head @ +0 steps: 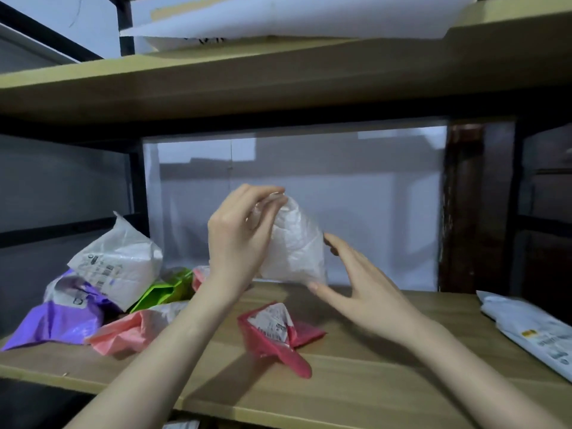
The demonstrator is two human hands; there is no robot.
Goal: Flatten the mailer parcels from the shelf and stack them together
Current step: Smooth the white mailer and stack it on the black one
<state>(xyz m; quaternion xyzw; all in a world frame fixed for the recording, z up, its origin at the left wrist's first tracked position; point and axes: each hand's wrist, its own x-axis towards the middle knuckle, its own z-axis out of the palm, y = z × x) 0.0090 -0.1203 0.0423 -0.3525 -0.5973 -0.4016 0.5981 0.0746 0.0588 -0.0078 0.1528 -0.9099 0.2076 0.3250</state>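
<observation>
**White mailer held up over the shelf, other parcels lying around**

I see my left hand (240,233) gripping the white mailer (294,243) by its gathered top corner, with the fingers curled round the plastic. The mailer hangs puffed above the wooden shelf (387,360), and its lower edge is near the board or just touching it; I cannot tell which. My right hand (362,292) is beside the mailer with the fingers spread and nearly straight. Its fingertips reach the right side and the lower corner of the bag, but it grips nothing.

What is inside the white mailer I cannot tell, the plastic is not clear enough.

On the shelf just in front of my hands lies a red mailer (275,335), crumpled, with a white label on top. On the left is a heap of parcels: a pink mailer (123,332) at the front, a purple mailer (58,320) at the far left, a green mailer (164,292) behind the pink one, and a second white mailer with a barcode label (120,264) resting on top of them. At the right edge of the shelf lies a flat white parcel (532,332) with printing on it, well apart from the heap.

On the upper shelf (216,85) large white sheets (294,20) are lying flat.
</observation>
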